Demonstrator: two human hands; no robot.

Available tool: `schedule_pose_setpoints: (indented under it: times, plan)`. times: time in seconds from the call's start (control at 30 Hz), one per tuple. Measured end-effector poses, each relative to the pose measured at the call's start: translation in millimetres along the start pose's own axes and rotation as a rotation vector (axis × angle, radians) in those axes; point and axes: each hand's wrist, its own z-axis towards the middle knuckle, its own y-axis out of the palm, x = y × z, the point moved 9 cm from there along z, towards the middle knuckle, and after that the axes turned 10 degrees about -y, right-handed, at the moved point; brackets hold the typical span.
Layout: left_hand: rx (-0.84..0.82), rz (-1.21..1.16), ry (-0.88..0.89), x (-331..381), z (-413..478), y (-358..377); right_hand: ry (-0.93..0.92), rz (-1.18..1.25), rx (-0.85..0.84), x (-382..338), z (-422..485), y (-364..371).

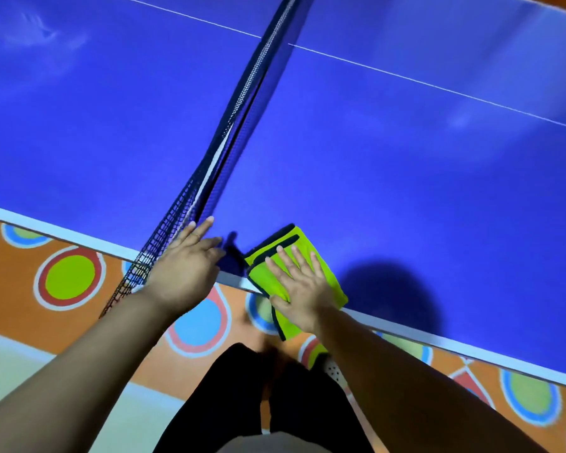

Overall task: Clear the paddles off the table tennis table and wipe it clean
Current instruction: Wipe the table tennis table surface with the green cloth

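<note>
Right hand lies flat, palm down, on a folded lime-green cloth with dark trim. Its fingers are straight and slightly spread, pressing on the fabric rather than clenching it. The cloth sits on the near edge of the blue table tennis desk, just right of the net. Most of it rests on the playing surface, and its near end hangs over the white border stripe towards the floor.

Left hand is released and holds nothing. Its fingers are extended, and they reach over the near edge onto the desk just beside the foot of the black mesh net. The forefinger lies close along the net's lower part; whether the fingertips actually press on the surface cannot be told. The two hands are near each other, with a small strip of blue between them.

The net runs from the near edge away to the far side, leaning in this wide view. A thin white centre line crosses the desk on both sides of it. A dark rounded shadow falls on the blue just right of the cloth. Below the desk edge is an orange floor with coloured circles, and the person's dark trousers show at the bottom.
</note>
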Motion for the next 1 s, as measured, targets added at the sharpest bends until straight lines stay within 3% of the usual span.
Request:
schedule_pose_setpoints:
  times: [0.37,0.7,0.87,1.0]
  plan:
    - [-0.118,-0.023,0.168,165.8,17.3,36.6,0.299,0.022,0.030,150.7,-148.7,-0.1]
    - [-0.275,-0.141,0.216,335.2,52.1,60.7,0.316,0.094,0.020,237.8,-274.5,-5.0]
    - [-0.299,-0.192,0.165,390.8,72.4,77.9,0.420,0.342,0.224,278.0,-275.1,-41.3]
    - [-0.334,-0.212,0.010,402.3,77.1,99.8,0.498,0.318,0.275,305.1,-263.5,-48.2]
